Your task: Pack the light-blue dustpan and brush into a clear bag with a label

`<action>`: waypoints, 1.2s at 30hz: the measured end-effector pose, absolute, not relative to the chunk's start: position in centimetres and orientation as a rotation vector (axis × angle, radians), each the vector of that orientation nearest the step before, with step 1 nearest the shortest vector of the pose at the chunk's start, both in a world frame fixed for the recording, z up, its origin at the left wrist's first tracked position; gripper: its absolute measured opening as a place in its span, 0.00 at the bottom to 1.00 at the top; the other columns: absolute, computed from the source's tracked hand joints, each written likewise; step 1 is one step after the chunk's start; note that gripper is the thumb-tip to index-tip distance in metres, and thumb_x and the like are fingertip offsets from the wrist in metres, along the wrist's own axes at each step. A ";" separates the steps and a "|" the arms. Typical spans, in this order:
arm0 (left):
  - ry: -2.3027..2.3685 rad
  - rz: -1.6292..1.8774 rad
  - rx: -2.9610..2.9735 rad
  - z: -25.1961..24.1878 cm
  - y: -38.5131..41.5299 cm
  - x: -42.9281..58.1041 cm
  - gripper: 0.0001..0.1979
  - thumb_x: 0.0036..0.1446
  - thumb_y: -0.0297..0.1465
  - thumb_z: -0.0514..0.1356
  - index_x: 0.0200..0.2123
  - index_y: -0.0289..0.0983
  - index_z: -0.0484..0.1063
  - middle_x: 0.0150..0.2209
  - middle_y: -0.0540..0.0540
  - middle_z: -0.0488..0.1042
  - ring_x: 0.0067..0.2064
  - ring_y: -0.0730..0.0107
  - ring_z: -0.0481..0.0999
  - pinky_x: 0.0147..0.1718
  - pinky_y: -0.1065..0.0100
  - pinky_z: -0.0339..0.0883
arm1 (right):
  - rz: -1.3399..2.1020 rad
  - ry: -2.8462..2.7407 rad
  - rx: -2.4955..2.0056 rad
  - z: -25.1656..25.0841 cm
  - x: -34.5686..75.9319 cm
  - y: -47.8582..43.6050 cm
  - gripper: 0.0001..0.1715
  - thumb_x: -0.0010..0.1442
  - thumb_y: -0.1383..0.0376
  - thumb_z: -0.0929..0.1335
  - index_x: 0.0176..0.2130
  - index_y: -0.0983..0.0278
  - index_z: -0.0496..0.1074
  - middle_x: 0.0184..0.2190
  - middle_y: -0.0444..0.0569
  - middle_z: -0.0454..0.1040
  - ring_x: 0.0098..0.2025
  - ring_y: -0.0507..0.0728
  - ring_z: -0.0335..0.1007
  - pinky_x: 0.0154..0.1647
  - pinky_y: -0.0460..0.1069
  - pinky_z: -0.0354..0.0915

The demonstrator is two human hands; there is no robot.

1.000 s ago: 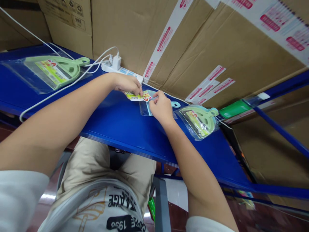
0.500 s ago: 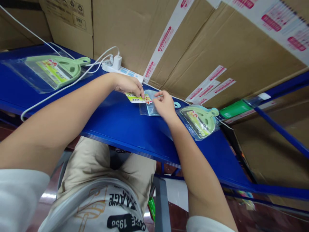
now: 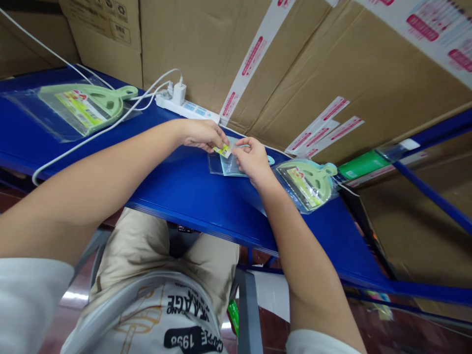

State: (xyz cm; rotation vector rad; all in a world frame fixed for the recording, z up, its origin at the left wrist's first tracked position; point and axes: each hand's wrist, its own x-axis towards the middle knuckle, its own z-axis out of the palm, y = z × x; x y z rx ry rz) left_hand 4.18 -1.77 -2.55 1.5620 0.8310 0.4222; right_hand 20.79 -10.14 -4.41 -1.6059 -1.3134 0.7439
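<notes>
My left hand (image 3: 205,134) pinches a small yellow-green printed label card (image 3: 223,151) over the table. Beneath it lies a light blue dustpan (image 3: 231,168) in a clear plastic bag (image 3: 215,164), its looped handle poking out past my right wrist. My right hand (image 3: 252,158) is closed, thumb and finger together at the bag's upper edge. The fingers partly hide the card and most of the dustpan. Right of my right hand, a bagged light green dustpan (image 3: 308,182) with a similar card rests on top of something light blue.
At the left lies another bagged green dustpan (image 3: 86,110), a white cable (image 3: 70,150) running across its side. A white power strip (image 3: 188,108) with plugs stands at the back of the blue table (image 3: 184,196). Cardboard boxes (image 3: 206,54) wall the rear; a green roll (image 3: 363,164) is at right.
The card in my left hand has turned and moved right, over the bagged blue dustpan, and less of it shows. My right hand has stayed nearly in place.
</notes>
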 end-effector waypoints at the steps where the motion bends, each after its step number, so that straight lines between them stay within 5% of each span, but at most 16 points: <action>1: 0.834 0.448 1.541 -2.6 -1.9 4.3 0.15 0.45 0.20 0.71 0.39 0.36 0.83 0.33 0.46 0.80 0.40 0.67 0.81 0.43 0.66 0.72 | 0.746 -1.304 -1.615 -4.3 20.7 -10.2 0.12 0.56 0.67 0.72 0.35 0.58 0.63 0.20 0.34 0.65 0.23 0.50 0.64 0.25 0.44 0.60; 13: 0.857 0.575 1.490 -3.4 -2.1 5.1 0.23 0.48 0.15 0.72 0.48 0.31 0.80 0.33 0.48 0.78 0.40 0.69 0.81 0.46 0.63 0.73 | 0.758 -1.320 -1.630 -3.9 21.1 -10.1 0.14 0.55 0.69 0.73 0.36 0.58 0.64 0.21 0.34 0.67 0.24 0.50 0.66 0.26 0.45 0.63; 23: 0.939 0.599 1.811 -3.5 -3.2 6.1 0.44 0.46 0.18 0.73 0.67 0.33 0.68 0.44 0.45 0.75 0.41 0.66 0.79 0.44 0.64 0.72 | 0.738 -1.321 -1.600 -4.4 21.4 -9.9 0.18 0.56 0.63 0.76 0.36 0.57 0.64 0.21 0.34 0.67 0.23 0.50 0.66 0.24 0.44 0.62; 28: 0.987 0.552 1.886 -2.9 -3.6 5.8 0.46 0.48 0.22 0.75 0.70 0.32 0.65 0.42 0.44 0.76 0.43 0.59 0.82 0.44 0.62 0.73 | 0.727 -1.342 -1.577 -4.8 21.7 -9.6 0.18 0.56 0.61 0.77 0.37 0.57 0.64 0.22 0.35 0.68 0.24 0.51 0.68 0.25 0.45 0.64; 36: 1.149 0.509 1.855 -2.1 -4.5 6.3 0.33 0.60 0.19 0.66 0.68 0.29 0.65 0.27 0.52 0.71 0.30 0.68 0.74 0.37 0.66 0.71 | 0.763 -1.329 -1.617 -4.5 21.5 -9.8 0.19 0.56 0.64 0.77 0.36 0.57 0.64 0.23 0.35 0.68 0.24 0.51 0.68 0.26 0.46 0.65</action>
